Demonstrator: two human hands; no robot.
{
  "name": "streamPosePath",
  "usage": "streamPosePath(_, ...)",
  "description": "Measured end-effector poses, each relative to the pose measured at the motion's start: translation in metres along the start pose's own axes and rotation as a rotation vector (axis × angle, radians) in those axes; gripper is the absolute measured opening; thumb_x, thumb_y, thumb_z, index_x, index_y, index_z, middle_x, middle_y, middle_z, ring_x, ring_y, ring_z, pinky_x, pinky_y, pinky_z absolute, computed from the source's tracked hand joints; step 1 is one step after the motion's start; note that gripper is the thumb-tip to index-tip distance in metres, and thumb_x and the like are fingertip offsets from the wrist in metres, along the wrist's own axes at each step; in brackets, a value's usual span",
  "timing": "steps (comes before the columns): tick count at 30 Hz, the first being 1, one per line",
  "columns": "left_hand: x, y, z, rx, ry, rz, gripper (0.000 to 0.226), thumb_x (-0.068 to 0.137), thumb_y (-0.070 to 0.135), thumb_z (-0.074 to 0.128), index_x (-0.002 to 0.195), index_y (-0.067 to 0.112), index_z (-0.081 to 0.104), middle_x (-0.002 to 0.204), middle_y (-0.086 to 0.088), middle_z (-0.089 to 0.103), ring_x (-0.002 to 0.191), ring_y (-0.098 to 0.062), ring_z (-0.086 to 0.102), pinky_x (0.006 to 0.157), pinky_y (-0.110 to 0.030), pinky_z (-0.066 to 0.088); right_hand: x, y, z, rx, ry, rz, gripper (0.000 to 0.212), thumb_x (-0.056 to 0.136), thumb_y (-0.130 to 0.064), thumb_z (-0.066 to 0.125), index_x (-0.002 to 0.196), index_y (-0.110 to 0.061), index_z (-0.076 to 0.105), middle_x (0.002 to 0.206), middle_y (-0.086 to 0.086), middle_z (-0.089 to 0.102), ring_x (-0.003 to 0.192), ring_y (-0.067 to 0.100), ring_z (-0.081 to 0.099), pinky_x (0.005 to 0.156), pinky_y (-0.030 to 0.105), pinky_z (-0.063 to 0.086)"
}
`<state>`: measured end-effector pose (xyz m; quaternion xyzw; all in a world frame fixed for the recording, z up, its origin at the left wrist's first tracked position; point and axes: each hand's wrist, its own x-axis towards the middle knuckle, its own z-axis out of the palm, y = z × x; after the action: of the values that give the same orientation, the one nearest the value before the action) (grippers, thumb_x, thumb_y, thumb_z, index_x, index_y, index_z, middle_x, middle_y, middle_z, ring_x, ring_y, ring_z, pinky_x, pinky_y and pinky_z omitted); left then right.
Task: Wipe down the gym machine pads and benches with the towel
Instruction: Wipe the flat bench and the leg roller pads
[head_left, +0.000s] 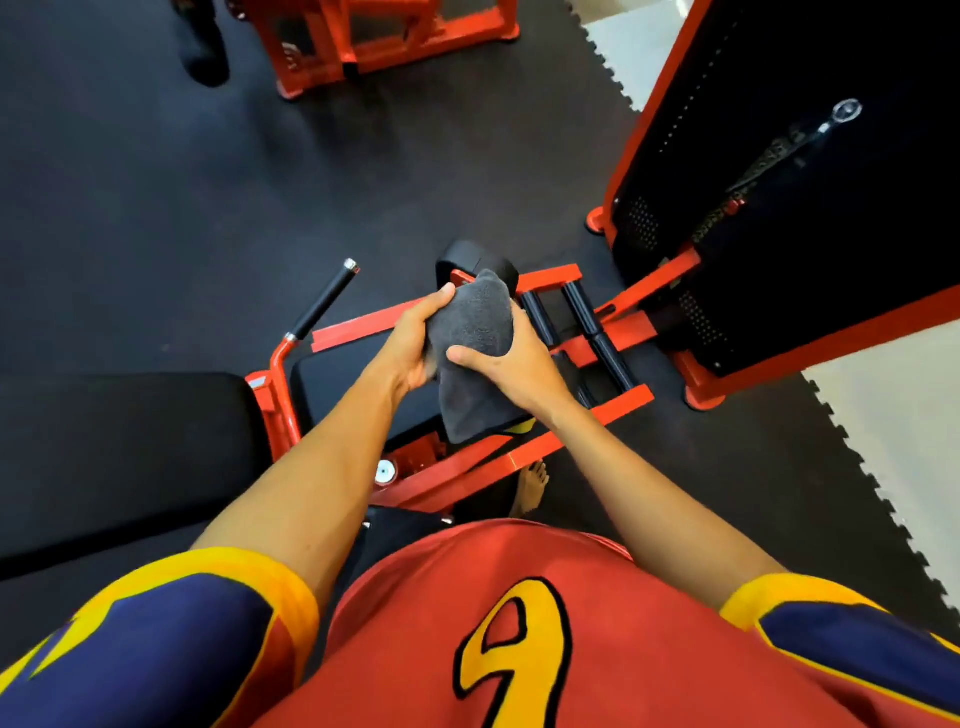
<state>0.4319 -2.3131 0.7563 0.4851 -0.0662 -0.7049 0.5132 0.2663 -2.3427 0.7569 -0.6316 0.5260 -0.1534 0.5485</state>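
Two hands: the left hand (415, 345) and the right hand (511, 364) both grip the towel, with fingers curled round its folds and thumbs pressed on the cloth.
Towel: the grey towel (470, 332) is bunched between the hands and held above the seat pad (343, 384). Its lower end hangs towards that pad, but whether it touches is hard to tell from this angle.
Back pad: the long black back pad (119, 431) lies just beside the seat pad, on its left.
Rollers: the black foam rollers (582, 306) sit to the right of the seat pad, on the red frame (519, 457).
Done: no pad looks damp or streaked, so no wiping shows.
To do: the towel looks as if it is being folded or readied, so I judge the seat pad, back pad and rollers are all unwiped.
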Motion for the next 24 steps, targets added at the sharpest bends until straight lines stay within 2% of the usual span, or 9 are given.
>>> streamPosePath(2,-0.003,-0.007,0.011,-0.04,0.017,0.05,0.058,0.101,0.039,0.056,0.136,-0.007,0.057,0.136,-0.029,0.06,0.128,-0.039,0.058,0.115,-0.046,0.043,0.005,0.001,-0.01,0.031,-0.025,-0.017,0.106,0.06,-0.06,0.09,0.15,-0.034,0.041,0.139,-0.013,0.059,0.126,0.009,0.058,0.104,0.031,0.046)
streamPosePath(6,-0.015,-0.018,0.024,-0.064,0.061,0.172,0.046,0.106,0.035,0.047,0.133,0.0,0.059,0.119,-0.015,0.072,0.109,-0.024,0.07,0.094,-0.032,0.057,0.015,-0.001,-0.032,-0.031,-0.053,-0.093,0.077,0.073,-0.029,0.089,0.14,-0.03,0.049,0.125,-0.008,0.064,0.114,0.012,0.063,0.094,0.026,0.049)
streamPosePath(9,-0.013,-0.016,0.033,0.024,0.137,0.227,0.042,0.106,0.039,0.047,0.131,0.007,0.061,0.124,-0.011,0.069,0.113,-0.023,0.067,0.1,-0.036,0.054,0.027,-0.006,-0.052,-0.046,-0.048,-0.118,0.064,0.076,-0.018,0.084,0.133,-0.024,0.054,0.12,-0.005,0.067,0.107,0.01,0.064,0.084,0.013,0.048)
streamPosePath(11,-0.012,-0.019,0.038,0.058,0.18,0.258,0.04,0.105,0.041,0.05,0.127,0.01,0.061,0.125,-0.011,0.067,0.113,-0.025,0.066,0.101,-0.039,0.054,0.029,-0.012,-0.066,-0.099,-0.069,-0.161,0.06,0.073,-0.016,0.083,0.128,-0.022,0.057,0.115,-0.006,0.068,0.103,0.01,0.065,0.087,0.02,0.051)
streamPosePath(13,-0.011,-0.026,0.04,0.062,0.271,0.29,0.034,0.106,0.041,0.048,0.116,0.012,0.063,0.115,-0.008,0.071,0.106,-0.023,0.069,0.094,-0.037,0.058,0.029,-0.018,-0.083,-0.178,-0.08,-0.184,0.059,0.073,-0.013,0.082,0.127,-0.021,0.059,0.114,-0.005,0.069,0.103,0.012,0.065,0.092,0.027,0.052)
streamPosePath(15,-0.007,-0.038,0.037,0.044,0.385,0.332,0.032,0.108,0.036,0.043,0.103,0.013,0.064,0.106,-0.005,0.075,0.103,-0.021,0.072,0.094,-0.037,0.058,0.029,-0.024,-0.102,-0.279,-0.074,-0.195,0.059,0.073,-0.018,0.08,0.128,-0.025,0.06,0.116,-0.005,0.069,0.106,0.015,0.065,0.095,0.03,0.051)
streamPosePath(17,-0.001,-0.052,0.034,0.031,0.495,0.333,0.03,0.108,0.031,0.042,0.096,0.016,0.065,0.103,-0.002,0.073,0.099,-0.017,0.07,0.095,-0.035,0.053,0.031,-0.028,-0.121,-0.385,-0.069,-0.193,0.062,0.066,-0.034,0.076,0.125,-0.039,0.057,0.118,-0.008,0.069,0.109,0.019,0.064,0.099,0.039,0.051)
streamPosePath(20,0.002,-0.085,0.033,0.141,0.663,0.299,0.022,0.094,0.038,0.049,0.085,0.022,0.061,0.096,0.0,0.063,0.089,-0.014,0.057,0.085,-0.034,0.042,0.035,-0.027,-0.142,-0.528,-0.12,-0.219,0.069,0.057,-0.046,0.066,0.125,-0.049,0.052,0.118,-0.011,0.069,0.11,0.022,0.065,0.098,0.047,0.052)
streamPosePath(24,0.007,-0.119,0.034,0.28,0.788,0.189,0.03,0.104,0.029,0.046,0.107,0.007,0.065,0.103,-0.007,0.058,0.094,-0.02,0.051,0.082,-0.033,0.037,0.046,-0.027,-0.153,-0.735,-0.223,-0.261,0.073,0.062,-0.044,0.066,0.132,-0.049,0.047,0.129,-0.007,0.066,0.118,0.028,0.062,0.1,0.048,0.05)
